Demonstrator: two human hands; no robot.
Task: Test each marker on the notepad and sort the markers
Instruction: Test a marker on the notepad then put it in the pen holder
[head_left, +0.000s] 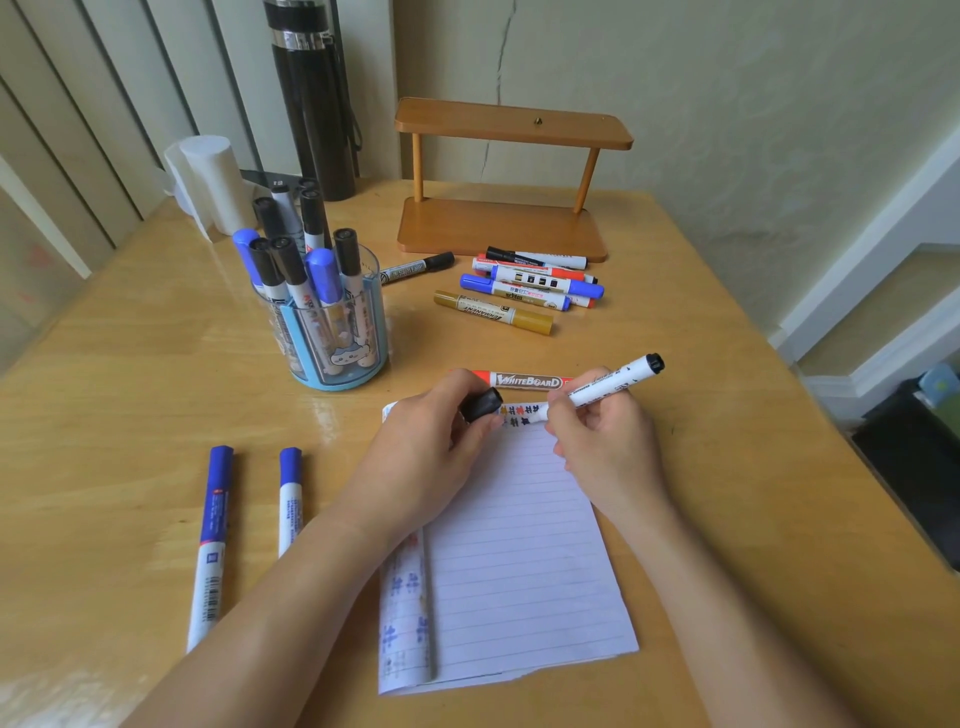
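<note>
A lined notepad (519, 561) lies in front of me on the wooden table (130, 389). My right hand (602, 441) grips a white marker with a black end (618, 384), its tip down at the pad's top edge. My left hand (431, 441) holds the marker's black cap (483, 404) and rests on the pad's top left corner. A red whiteboard marker (524, 381) lies just beyond my hands. Two blue markers (213, 540) lie side by side left of the pad.
A clear and blue cup (337, 343) holds several black and blue markers. A pile of mixed markers (530, 286) lies before a small wooden shelf (504, 218). One black marker (415, 268) lies between cup and pile. A black flask (311, 93) and a white roll (213, 182) stand behind.
</note>
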